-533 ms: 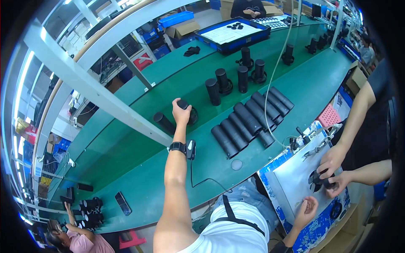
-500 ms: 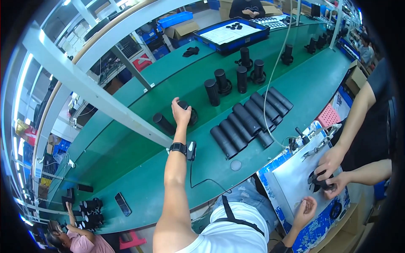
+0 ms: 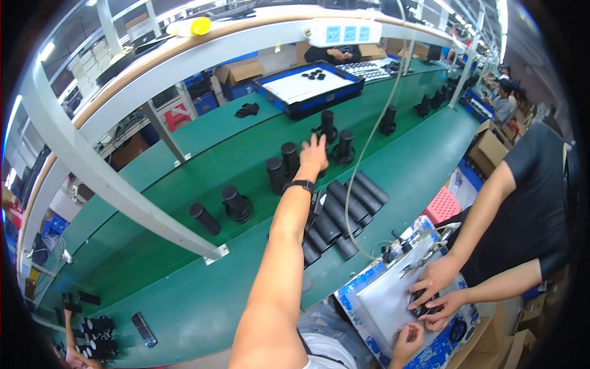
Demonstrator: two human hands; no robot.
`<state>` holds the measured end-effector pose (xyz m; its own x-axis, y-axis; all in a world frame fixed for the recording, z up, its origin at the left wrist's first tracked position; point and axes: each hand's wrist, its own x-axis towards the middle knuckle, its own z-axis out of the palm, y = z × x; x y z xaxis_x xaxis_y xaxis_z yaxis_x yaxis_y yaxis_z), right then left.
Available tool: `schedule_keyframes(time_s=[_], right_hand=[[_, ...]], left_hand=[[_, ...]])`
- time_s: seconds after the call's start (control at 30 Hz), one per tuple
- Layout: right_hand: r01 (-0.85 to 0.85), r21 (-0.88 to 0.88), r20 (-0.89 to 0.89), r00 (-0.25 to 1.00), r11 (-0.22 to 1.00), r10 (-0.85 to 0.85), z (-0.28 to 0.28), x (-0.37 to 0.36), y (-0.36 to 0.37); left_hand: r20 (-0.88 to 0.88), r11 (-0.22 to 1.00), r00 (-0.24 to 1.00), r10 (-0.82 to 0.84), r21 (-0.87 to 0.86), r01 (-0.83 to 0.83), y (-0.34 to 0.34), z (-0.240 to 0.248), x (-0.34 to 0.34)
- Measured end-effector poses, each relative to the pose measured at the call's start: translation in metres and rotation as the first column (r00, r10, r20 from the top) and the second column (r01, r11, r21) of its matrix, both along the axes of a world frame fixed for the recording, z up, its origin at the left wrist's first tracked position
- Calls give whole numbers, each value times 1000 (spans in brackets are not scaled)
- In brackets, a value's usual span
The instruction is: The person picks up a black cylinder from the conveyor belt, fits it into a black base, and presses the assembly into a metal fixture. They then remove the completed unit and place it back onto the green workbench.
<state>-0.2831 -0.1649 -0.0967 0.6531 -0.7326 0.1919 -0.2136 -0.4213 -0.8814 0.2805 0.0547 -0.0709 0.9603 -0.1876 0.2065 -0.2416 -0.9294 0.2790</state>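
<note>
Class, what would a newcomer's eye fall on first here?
The left hand, fingers spread, reaches among upright black cylinders mid-picture. Nearer, black tubes lie side by side on the green bench. Lower right, a co-worker's hands press around a dark part.

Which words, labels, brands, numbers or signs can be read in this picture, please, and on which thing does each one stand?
No text can be read clearly.
White panel at the top: marks on its blue squares, too small to read.
Blue-and-black tray: small pale mark on its outer side, too blurred.
Black cylinders: no readable text visible.
</note>
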Motion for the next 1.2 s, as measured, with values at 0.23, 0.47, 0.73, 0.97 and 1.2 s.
schedule_keyframes(time_s=[0.23,0.47,0.73,0.97,1.2], right_hand=[[-33,53,17,999,998,33,-1,6,3],[-35,-208,34,999,978,43,-15,-1,-8],[-63,40,-68,995,997,66,-8,0,-9],[-168,-157,293,933,973,208,58,22,36],[-740,621,380,571,257,727,42,31,75]], left_hand=[[281,931,959,-27,356,-78,1,-36,11],[34,991,997,-73,111,68,-4,-6,-29],[591,895,781,-200,-215,392,43,153,-164],[407,476,684,-605,-504,721,68,153,-340],[117,63,471,-875,-935,349,-9,69,-399]])
